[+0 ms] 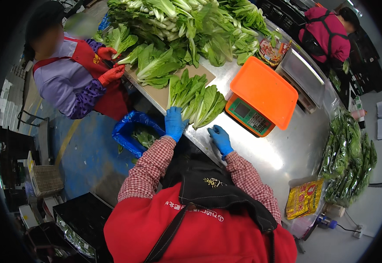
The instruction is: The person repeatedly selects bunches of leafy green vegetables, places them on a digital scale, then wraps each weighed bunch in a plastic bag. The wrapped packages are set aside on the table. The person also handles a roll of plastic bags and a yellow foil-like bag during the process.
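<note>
My left hand (175, 124), in a blue glove, rests at the metal table's near edge against the stem ends of some leafy greens (186, 90). Whether its fingers close on a stem cannot be told. Right beside those greens lies another head of lettuce-like greens (209, 107), its base towards me. My right hand (220, 139), also gloved in blue, is over the bare metal with nothing in it, fingers slightly curled and apart. Beyond it stands an orange and green digital scale (250, 115) with an orange tray (264, 90) on top.
Greens (178, 26) are piled at the table's far side, some on cardboard (207, 72). At the left a co-worker (76, 75) in red gloves handles greens. A blue-lined bin (122, 134) stands below the edge. Bagged greens (348, 157) and a yellow packet (304, 199) lie right.
</note>
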{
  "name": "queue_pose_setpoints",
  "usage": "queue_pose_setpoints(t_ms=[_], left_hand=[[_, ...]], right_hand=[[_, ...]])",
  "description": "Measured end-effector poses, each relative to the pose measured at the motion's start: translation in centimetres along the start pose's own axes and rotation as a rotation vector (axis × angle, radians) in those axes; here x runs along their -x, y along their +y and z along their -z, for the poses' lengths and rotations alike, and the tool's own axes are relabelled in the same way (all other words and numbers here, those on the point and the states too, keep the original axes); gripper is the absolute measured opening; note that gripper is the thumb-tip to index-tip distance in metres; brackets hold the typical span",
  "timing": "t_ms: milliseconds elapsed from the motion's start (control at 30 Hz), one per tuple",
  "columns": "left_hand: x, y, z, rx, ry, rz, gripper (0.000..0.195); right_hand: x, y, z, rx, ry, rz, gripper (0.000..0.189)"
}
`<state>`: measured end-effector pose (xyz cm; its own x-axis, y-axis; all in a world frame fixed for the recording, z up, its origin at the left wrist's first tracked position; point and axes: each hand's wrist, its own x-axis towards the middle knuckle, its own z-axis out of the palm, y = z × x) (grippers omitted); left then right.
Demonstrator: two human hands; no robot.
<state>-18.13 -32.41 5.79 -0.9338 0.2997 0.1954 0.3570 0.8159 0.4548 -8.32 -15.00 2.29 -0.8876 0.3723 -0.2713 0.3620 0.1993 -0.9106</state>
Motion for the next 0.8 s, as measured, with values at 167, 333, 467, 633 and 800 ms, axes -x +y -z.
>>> queue_pose_setpoints(t_ms=[167, 333, 467, 633, 800], left_hand=[[-2.4, -2.6, 0.3, 0.311, 0.191, 0.157, 0.070], [-6.1, -4.3, -1.6, 0.111, -0.104, 0.297, 0.085], [-7.6, -5.6, -2.5, 0.328, -0.287, 0.193, 0.068], [-8.5, -8.6, -2.2, 0.894, -0.355, 0.180, 0.044], [-6.6, -6.9, -2.3, 0.532, -0.291, 0.209, 0.057]], right_hand=[[-0.4, -4.5, -1.1, 0.242, -0.003, 0.014, 0.043], [-3.8, -9.8, -3.8, 0.635, -0.162, 0.070, 0.050], [-5.8, -9.3, -5.1, 0.684, -0.181, 0.101, 0.052], [-5.7, -7.0, -4.4, 0.092, -0.128, -0.062, 0.035], [-5.8, -7.4, -4.7, -0.006, -0.158, -0.125, 0.029]])
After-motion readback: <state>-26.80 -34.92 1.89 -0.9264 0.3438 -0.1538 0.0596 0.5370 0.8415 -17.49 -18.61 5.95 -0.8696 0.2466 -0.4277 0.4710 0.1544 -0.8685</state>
